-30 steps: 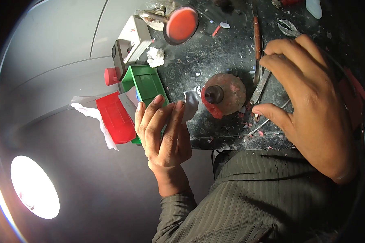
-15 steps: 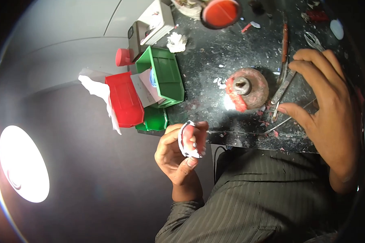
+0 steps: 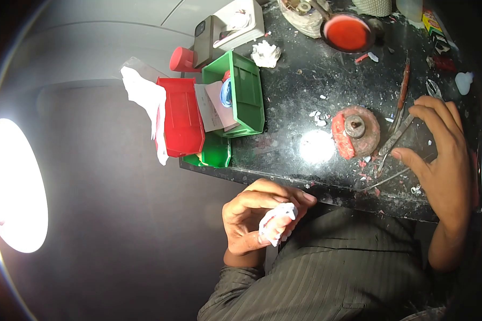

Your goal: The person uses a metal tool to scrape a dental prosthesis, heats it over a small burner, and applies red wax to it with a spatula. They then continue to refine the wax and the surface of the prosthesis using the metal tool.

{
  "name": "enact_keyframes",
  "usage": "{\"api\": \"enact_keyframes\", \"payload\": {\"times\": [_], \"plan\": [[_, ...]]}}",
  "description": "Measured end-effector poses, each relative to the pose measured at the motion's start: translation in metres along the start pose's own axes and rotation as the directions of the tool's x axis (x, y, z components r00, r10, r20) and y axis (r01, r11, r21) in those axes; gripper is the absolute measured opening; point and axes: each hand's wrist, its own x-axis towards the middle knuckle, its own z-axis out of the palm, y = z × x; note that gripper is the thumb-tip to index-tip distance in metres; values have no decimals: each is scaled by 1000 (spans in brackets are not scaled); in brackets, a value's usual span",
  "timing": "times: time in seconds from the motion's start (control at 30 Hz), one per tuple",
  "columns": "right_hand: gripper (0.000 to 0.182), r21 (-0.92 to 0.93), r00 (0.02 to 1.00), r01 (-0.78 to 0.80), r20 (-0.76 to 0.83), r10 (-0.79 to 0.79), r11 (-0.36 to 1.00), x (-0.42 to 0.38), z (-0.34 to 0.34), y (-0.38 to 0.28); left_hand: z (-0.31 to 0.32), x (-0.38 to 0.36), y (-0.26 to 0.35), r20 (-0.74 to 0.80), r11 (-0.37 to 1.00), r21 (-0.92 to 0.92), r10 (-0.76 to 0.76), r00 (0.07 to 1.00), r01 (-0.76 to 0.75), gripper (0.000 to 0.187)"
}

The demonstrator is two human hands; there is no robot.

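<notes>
My left hand (image 3: 251,216) holds a denture of pink wax with white teeth and a white edge (image 3: 278,222), just off the front edge of the bench. The fingers and thumb are closed around it, and it is turned partly end-on. My right hand (image 3: 442,144) rests over the bench with thumb and fingers spread. Its fingertips are right by a flat grey metal tool (image 3: 395,138). Beside that tool lie a carving tool with a reddish-brown handle (image 3: 404,88) and a thin metal rod (image 3: 388,179). A round burner (image 3: 370,142) with a strip of red wax (image 3: 343,136) stands left of them.
A pan of red wax (image 3: 348,33) sits at the back of the dark bench (image 3: 294,91). Green (image 3: 249,96) and red bins (image 3: 182,115) line the left side, near a white box (image 3: 251,24) and crumpled tissue (image 3: 265,54). A bright lamp (image 3: 16,187) shines at far left.
My left hand has moved right and nearer my body, turning the denture from a side view to more end-on. My right hand stays spread by the tools. The view has shifted.
</notes>
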Motion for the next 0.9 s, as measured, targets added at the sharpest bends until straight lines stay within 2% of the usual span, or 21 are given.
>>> {"api": "enact_keyframes", "payload": {"times": [0.13,0.3,0.53,0.6,0.83,0.9], "plan": [[55,16,1000,21,-5,-21,1000,1,1,3,-4,-5,0,28,1000,-2,11,1000,-11,43],[55,22,1000,4,-3,-4,1000,1,3,3,-9,-7,1,67,993,-116,-15,998,23,45],[56,17,1000,26,2,-26,1000,1,2,4,-16,-6,-1,94,990,-137,-19,995,32,48],[56,24,1000,9,-4,-9,1000,0,2,3,-20,-4,-2,106,999,40,-4,994,-1,49],[56,16,1000,24,-1,-24,1000,0,2,4,-20,1,-5,48,984,173,18,999,-26,50],[56,22,999,29,-21,-28,999,-1,2,4,-25,4,-11,29,828,530,198,980,-183,48]]}}
